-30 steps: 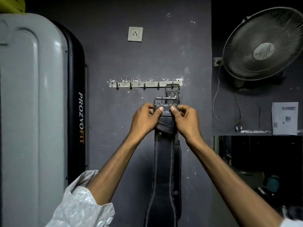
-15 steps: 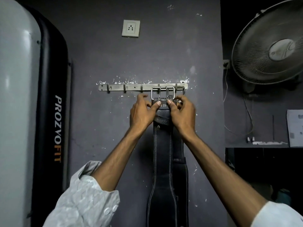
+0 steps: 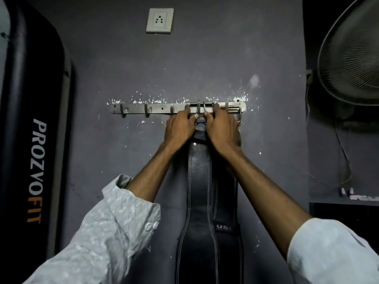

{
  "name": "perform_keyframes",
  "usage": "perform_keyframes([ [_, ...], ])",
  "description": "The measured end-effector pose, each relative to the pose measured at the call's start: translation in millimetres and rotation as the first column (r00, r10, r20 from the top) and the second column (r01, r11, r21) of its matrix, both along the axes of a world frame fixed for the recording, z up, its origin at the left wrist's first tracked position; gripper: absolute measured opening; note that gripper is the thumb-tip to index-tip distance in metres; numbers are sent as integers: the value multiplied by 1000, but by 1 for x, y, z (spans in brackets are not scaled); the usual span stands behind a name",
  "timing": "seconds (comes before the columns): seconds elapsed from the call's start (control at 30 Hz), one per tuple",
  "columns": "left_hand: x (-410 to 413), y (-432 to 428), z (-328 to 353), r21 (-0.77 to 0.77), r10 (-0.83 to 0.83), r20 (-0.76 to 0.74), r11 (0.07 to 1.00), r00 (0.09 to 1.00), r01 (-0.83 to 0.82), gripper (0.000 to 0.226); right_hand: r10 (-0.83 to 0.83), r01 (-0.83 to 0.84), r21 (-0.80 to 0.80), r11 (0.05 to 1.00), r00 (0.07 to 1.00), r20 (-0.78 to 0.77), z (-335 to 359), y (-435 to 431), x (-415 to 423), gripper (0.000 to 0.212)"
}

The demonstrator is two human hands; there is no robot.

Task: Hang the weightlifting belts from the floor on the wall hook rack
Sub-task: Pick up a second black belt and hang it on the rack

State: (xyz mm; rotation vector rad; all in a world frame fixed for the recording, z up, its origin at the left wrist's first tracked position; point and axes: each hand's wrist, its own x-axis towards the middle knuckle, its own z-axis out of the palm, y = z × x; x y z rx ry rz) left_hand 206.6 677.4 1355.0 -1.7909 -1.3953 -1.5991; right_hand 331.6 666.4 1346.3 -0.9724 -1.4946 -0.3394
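Both hands pinch the top of a black belt (image 3: pixel 200 181) against the wall, the left hand (image 3: pixel 179 127) and the right hand (image 3: pixel 222 128) closed side by side on the folded end just under its buckle (image 3: pixel 201 106), thumbs nearly meeting at the middle. The two-handed grip appears meant to keep the wide steel buckle level, so that its frame can be lifted over a peg of the rack (image 3: pixel 143 108) rather than tipping off one side. The buckle lies against the rack bar, between the fourth and fifth pegs from the left; whether it has caught a peg cannot be told, since fingers cover the spot. The belt's body hangs straight down between the forearms, white stitching along its edges. Just behind and to its right a second belt (image 3: pixel 224 222) hangs from the rack's right end, its buckle (image 3: pixel 235 111) looped there, which suggests one belt is already hung. Three pegs to the left stand bare. A socket (image 3: pixel 159 20) sits above the rack, a padded bag (image 3: pixel 37 140) stands at left and a fan (image 3: pixel 350 52) at right.
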Motion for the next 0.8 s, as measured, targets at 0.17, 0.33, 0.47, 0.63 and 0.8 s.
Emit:
perform_keyframes([
  [0.17, -8, 11, -19, 65, 2, -28, 998, 1000, -1, 55, -176, 170, 70, 983, 980, 91, -17, 9, -6, 59],
  [0.33, -11, 2, -41, 115, -36, -25, 993, 999, 38, 60, -168, 157, 115, 981, 982, 87, -37, 2, -4, 56],
  [0.47, -20, -10, -64, 85, -77, 8, 994, 997, 76, 53, 0, -4, 104, 995, 999, 43, -59, -9, -4, 53],
  [0.63, -41, -33, -125, -19, -106, 65, 994, 992, 107, 43, 76, -73, 79, 994, 997, -29, -102, -29, -6, 47],
  [0.8, -59, -68, -205, -135, -126, 90, 981, 988, 137, 28, 121, -122, -21, 992, 992, -37, -163, -59, -9, 37],
])
